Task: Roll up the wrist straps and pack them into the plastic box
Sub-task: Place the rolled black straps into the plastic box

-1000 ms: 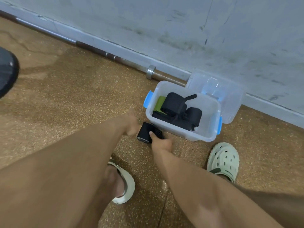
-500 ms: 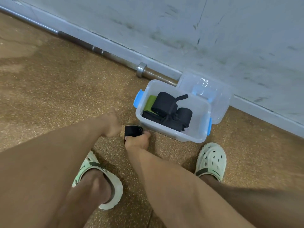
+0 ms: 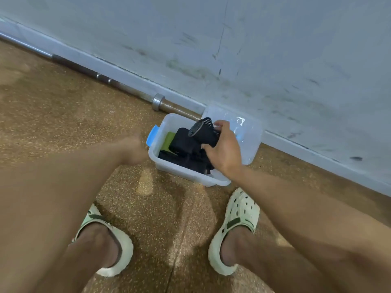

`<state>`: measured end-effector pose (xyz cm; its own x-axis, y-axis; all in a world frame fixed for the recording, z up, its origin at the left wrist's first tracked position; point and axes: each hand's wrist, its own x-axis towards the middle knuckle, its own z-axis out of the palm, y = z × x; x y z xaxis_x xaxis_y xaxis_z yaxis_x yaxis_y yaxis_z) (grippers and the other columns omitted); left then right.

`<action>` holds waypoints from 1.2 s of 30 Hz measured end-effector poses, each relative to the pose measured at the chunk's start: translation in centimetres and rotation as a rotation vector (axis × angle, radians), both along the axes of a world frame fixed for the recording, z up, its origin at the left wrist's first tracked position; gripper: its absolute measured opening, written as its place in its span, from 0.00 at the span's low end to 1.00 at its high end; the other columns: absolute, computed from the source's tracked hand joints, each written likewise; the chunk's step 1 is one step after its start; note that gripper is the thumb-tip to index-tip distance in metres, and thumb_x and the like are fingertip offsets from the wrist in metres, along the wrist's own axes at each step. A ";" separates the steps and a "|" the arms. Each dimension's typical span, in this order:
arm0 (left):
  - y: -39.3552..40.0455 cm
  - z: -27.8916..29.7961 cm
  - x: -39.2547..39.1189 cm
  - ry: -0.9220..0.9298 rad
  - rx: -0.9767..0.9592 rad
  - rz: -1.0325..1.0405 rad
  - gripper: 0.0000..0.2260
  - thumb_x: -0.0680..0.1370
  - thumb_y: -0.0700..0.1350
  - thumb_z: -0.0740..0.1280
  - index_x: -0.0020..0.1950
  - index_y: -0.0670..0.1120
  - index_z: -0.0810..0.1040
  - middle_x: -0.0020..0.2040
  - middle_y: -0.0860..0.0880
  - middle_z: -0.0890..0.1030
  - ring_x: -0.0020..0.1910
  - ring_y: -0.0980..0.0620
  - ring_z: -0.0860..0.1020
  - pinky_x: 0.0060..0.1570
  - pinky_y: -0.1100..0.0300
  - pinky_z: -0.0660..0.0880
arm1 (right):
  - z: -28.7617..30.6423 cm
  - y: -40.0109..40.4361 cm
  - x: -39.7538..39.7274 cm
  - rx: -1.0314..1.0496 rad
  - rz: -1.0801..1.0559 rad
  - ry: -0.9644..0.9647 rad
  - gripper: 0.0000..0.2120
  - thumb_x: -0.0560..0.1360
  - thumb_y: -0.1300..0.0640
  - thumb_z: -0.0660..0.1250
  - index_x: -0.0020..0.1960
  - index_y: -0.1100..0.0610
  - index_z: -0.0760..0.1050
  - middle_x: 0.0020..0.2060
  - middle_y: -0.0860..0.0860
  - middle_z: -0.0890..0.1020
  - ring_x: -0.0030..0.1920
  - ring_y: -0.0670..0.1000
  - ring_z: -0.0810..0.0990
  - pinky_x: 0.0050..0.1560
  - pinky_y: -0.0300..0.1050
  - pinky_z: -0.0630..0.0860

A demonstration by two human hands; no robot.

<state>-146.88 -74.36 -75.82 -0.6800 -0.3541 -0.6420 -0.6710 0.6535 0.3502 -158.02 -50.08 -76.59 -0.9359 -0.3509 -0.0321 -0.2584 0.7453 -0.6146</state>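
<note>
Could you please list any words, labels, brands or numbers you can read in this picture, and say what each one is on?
None can be read.
Right clog: dark marks on its side, perhaps lettering, too small and blurred to read.
Rolled strap in the right hand: no readable print.
Plastic box, its lid and the barbell: no text visible.

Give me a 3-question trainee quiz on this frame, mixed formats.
1. True or false: the right hand grips a rolled black strap over the plastic box.
2. Where is the box lid? A) snapped on the box B) leaning at the wall behind the box C) under a shoe
3. Fill in: the one strap in the box that is not black is ____.

Key: 1 true; 2 B; 3 green.
</note>
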 end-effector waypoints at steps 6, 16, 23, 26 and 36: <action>2.8 0.1 0.1 -0.006 0.026 -0.075 0.37 0.81 0.46 0.65 0.83 0.42 0.47 0.72 0.38 0.73 0.69 0.39 0.73 0.64 0.49 0.71 | -0.4 3.8 -4.8 0.574 0.176 -0.243 0.37 0.70 0.55 0.78 0.70 0.55 0.59 0.47 0.55 0.81 0.46 0.58 0.81 0.45 0.52 0.78; 3.5 -2.4 -0.5 -0.008 -0.088 -0.093 0.38 0.79 0.47 0.65 0.82 0.47 0.45 0.58 0.41 0.79 0.50 0.43 0.79 0.45 0.51 0.75 | -6.9 -0.4 -2.8 -0.006 -0.461 -0.507 0.40 0.78 0.53 0.71 0.78 0.63 0.49 0.60 0.57 0.78 0.59 0.60 0.80 0.57 0.53 0.80; 3.1 -2.9 -0.5 0.043 -0.102 -0.098 0.38 0.79 0.46 0.65 0.83 0.50 0.46 0.61 0.43 0.80 0.54 0.42 0.79 0.55 0.46 0.78 | -6.7 0.4 -3.4 0.227 -0.224 -0.432 0.29 0.82 0.48 0.66 0.73 0.63 0.59 0.59 0.61 0.79 0.53 0.61 0.79 0.44 0.52 0.74; 3.7 -2.1 -0.8 0.046 -0.119 -0.098 0.34 0.78 0.42 0.64 0.81 0.49 0.52 0.71 0.42 0.72 0.59 0.41 0.78 0.57 0.45 0.77 | -5.4 1.1 -3.9 0.396 -0.173 -0.278 0.24 0.83 0.43 0.60 0.68 0.60 0.64 0.58 0.58 0.79 0.54 0.62 0.80 0.46 0.52 0.73; 8.7 0.1 -4.9 0.209 -0.040 -0.276 0.33 0.80 0.41 0.64 0.83 0.45 0.53 0.81 0.48 0.57 0.72 0.42 0.69 0.67 0.50 0.71 | -3.8 7.4 -8.2 0.177 -0.440 -0.261 0.14 0.82 0.50 0.61 0.63 0.58 0.70 0.57 0.55 0.77 0.52 0.59 0.78 0.49 0.49 0.71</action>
<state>-151.77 -65.67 -75.73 -0.8687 -0.1605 -0.4686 -0.3837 0.8163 0.4318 -166.26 -42.72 -80.37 -0.9462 0.1038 -0.3065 0.2457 0.8467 -0.4718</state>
